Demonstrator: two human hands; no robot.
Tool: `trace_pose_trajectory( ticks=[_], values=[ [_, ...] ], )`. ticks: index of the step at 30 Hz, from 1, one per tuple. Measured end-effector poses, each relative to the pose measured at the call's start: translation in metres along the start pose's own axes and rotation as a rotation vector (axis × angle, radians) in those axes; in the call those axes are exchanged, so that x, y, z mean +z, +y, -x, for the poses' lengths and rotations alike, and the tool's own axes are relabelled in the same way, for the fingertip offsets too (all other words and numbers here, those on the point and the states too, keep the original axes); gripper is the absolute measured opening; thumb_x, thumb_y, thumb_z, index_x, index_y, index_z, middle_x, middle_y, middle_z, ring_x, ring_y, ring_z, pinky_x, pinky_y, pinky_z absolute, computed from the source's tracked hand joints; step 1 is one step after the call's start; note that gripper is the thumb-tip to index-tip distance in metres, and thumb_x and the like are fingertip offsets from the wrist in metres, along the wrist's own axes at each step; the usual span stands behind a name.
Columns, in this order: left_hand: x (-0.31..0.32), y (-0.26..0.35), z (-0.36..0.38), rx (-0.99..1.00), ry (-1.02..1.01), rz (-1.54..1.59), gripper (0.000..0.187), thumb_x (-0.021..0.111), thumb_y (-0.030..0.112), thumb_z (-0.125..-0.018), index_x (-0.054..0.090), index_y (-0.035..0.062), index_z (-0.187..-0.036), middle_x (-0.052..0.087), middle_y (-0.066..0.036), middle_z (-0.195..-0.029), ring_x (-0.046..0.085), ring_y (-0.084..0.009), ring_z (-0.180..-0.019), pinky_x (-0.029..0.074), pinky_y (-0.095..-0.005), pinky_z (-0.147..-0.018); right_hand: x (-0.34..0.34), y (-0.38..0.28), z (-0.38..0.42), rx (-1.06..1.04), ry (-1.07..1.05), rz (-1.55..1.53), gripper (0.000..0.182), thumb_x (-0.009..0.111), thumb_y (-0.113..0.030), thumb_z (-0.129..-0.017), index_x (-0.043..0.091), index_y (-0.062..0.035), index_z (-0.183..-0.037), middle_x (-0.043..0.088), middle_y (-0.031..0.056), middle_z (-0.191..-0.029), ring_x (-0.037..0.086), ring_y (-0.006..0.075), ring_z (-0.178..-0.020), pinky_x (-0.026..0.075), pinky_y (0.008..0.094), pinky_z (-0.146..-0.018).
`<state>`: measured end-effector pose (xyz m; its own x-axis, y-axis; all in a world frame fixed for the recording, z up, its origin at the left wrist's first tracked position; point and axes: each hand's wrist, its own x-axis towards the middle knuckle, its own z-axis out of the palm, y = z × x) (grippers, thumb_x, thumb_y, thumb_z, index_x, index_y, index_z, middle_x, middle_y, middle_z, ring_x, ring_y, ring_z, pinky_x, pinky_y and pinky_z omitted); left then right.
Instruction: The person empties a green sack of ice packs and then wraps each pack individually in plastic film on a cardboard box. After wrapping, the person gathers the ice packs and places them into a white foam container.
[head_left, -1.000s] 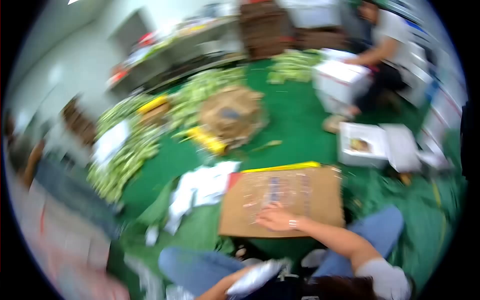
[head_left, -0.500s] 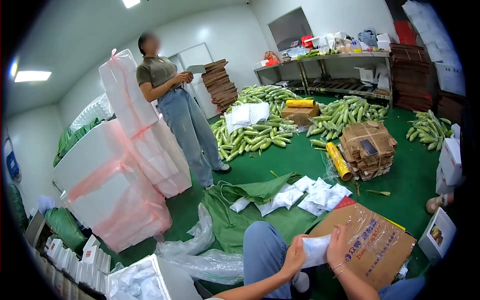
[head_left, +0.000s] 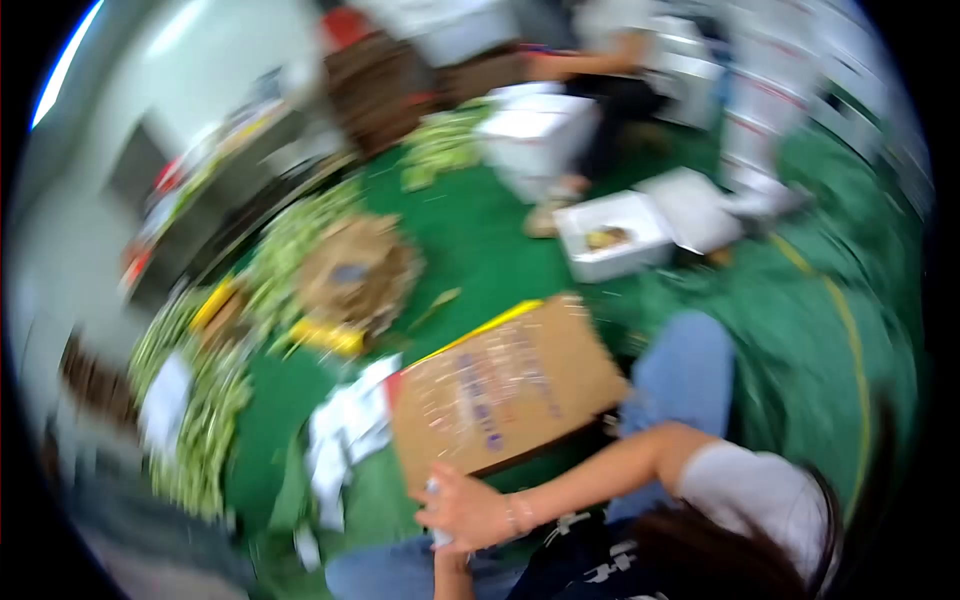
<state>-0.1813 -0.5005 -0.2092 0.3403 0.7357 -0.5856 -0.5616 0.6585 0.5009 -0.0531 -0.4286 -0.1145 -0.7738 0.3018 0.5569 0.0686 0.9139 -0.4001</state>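
The view is smeared by motion. My right hand (head_left: 468,510), with bracelets at its wrist, is closed around a small white packet (head_left: 433,487), of which only slivers show. Directly below it, my left hand (head_left: 453,572) shows as little more than a wrist; its fingers are hidden behind the right hand. Both hands are low in front of my lap, just below the near left corner of a brown cardboard box (head_left: 510,385) with blue print and clear tape. More white packets (head_left: 345,430) lie on green cloth left of the box.
Bundled flat cardboard (head_left: 360,275) and a yellow roll (head_left: 328,337) lie beyond the box. Heaps of green corn (head_left: 200,420) spread at left. An open white foam box (head_left: 615,240) stands beyond my knee. Another person (head_left: 610,60) sits at the top near white boxes.
My view has swung to the right and blurred. The packet, earlier plainly held between both hands, is now mostly covered by my right hand. The standing person is out of view.
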Motion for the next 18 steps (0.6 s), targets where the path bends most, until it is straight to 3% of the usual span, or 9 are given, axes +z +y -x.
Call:
trace_pose_trajectory(
  ticks=[5, 7, 9, 10, 13, 14, 15, 17, 18],
  values=[
    [0.022, 0.013, -0.008, -0.072, -0.041, -0.101, 0.049, 0.041, 0.045, -0.095, 0.052, 0.0036, -0.118, 0.063, -0.017, -0.104, 0.067, -0.0302, -0.073, 0.055, -0.0382, -0.051, 0.01, 0.048, 0.002, 0.021, 0.08, -0.121, 0.026, 0.063, -0.03, -0.074, 0.062, -0.0091, -0.089, 0.06, 0.0199, -0.104, 0.057, 0.034, -0.099, 0.041, 0.0506, -0.091],
    [0.03, 0.01, -0.002, 0.049, 0.098, -0.148, 0.052, 0.04, 0.046, -0.095, 0.049, 0.0028, -0.121, 0.062, -0.019, -0.102, 0.067, -0.0314, -0.07, 0.054, -0.0376, -0.046, 0.019, 0.07, 0.003, 0.529, -0.049, -0.337, 0.022, 0.058, -0.026, -0.078, 0.061, -0.0077, -0.091, 0.063, 0.0215, -0.086, 0.061, 0.0384, -0.084, 0.048, 0.0471, -0.077],
    [0.042, 0.01, 0.008, 0.257, 0.332, -0.242, 0.056, 0.04, 0.048, -0.096, 0.041, 0.0007, -0.127, 0.063, -0.022, -0.096, 0.067, -0.0335, -0.063, 0.052, -0.0355, -0.037, 0.038, 0.085, 0.001, 0.547, 0.076, -0.366, 0.022, 0.056, -0.026, -0.079, 0.06, -0.0059, -0.087, 0.061, 0.0222, -0.077, 0.06, 0.0412, -0.074, 0.048, 0.049, -0.068],
    [0.05, 0.011, 0.018, 0.472, 0.381, -0.552, 0.054, 0.051, 0.038, -0.094, 0.036, -0.0008, -0.128, 0.063, -0.026, -0.092, 0.068, -0.0307, -0.062, 0.052, -0.0344, -0.038, 0.04, 0.089, -0.002, 0.574, 0.214, -0.371, 0.023, 0.053, -0.026, -0.079, 0.06, -0.0041, -0.083, 0.06, 0.023, -0.067, 0.059, 0.044, -0.064, 0.047, 0.0509, -0.06],
    [0.076, 0.031, 0.033, 0.492, 0.577, -0.885, 0.052, 0.063, 0.023, -0.089, 0.037, -0.0036, -0.125, 0.061, -0.029, -0.096, 0.068, -0.0254, -0.06, 0.049, -0.0335, -0.036, 0.033, 0.076, -0.016, 0.648, -0.017, -0.312, 0.027, 0.056, -0.024, -0.08, 0.061, -0.0096, -0.102, 0.062, 0.0192, -0.084, 0.06, 0.038, -0.079, 0.048, 0.0457, -0.071],
    [0.091, 0.04, 0.037, 0.349, 0.74, -1.041, 0.053, 0.067, 0.015, -0.084, 0.039, -0.0064, -0.124, 0.059, -0.028, -0.104, 0.069, -0.0261, -0.075, 0.053, -0.0336, -0.052, 0.032, 0.069, -0.021, 0.64, -0.024, -0.309, 0.027, 0.056, -0.024, -0.08, 0.061, -0.0096, -0.102, 0.062, 0.0192, -0.084, 0.06, 0.038, -0.079, 0.048, 0.0457, -0.071],
    [0.079, 0.04, 0.033, 0.357, 0.749, -1.031, 0.053, 0.067, 0.015, -0.084, 0.039, -0.0064, -0.124, 0.059, -0.028, -0.104, 0.069, -0.0261, -0.075, 0.053, -0.0336, -0.052, 0.034, 0.06, -0.025, 0.441, 0.137, -0.2, 0.023, 0.057, -0.024, -0.078, 0.063, -0.0089, -0.094, 0.06, 0.0185, -0.093, 0.059, 0.0372, -0.084, 0.047, 0.0446, -0.073],
    [0.045, 0.037, 0.029, 0.863, 0.667, -1.358, 0.05, 0.068, 0.012, -0.083, 0.043, -0.0077, -0.121, 0.06, -0.026, -0.106, 0.065, -0.0268, -0.094, 0.052, -0.0343, -0.074, 0.031, 0.05, -0.038, 0.226, 0.289, -0.103, 0.021, 0.058, -0.025, -0.076, 0.065, -0.0082, -0.086, 0.058, 0.0179, -0.102, 0.059, 0.0364, -0.088, 0.047, 0.0435, -0.076],
    [0.055, 0.042, 0.035, 0.774, 0.623, -1.12, 0.045, 0.067, 0.007, -0.082, 0.046, -0.0072, -0.12, 0.06, -0.021, -0.108, 0.058, -0.0252, -0.106, 0.046, -0.0344, -0.087, 0.027, 0.048, -0.043, 0.145, 0.224, -0.111, 0.023, 0.06, -0.025, -0.075, 0.065, -0.0081, -0.09, 0.054, 0.0158, -0.107, 0.056, 0.0353, -0.092, 0.046, 0.0424, -0.079]
  ],
)
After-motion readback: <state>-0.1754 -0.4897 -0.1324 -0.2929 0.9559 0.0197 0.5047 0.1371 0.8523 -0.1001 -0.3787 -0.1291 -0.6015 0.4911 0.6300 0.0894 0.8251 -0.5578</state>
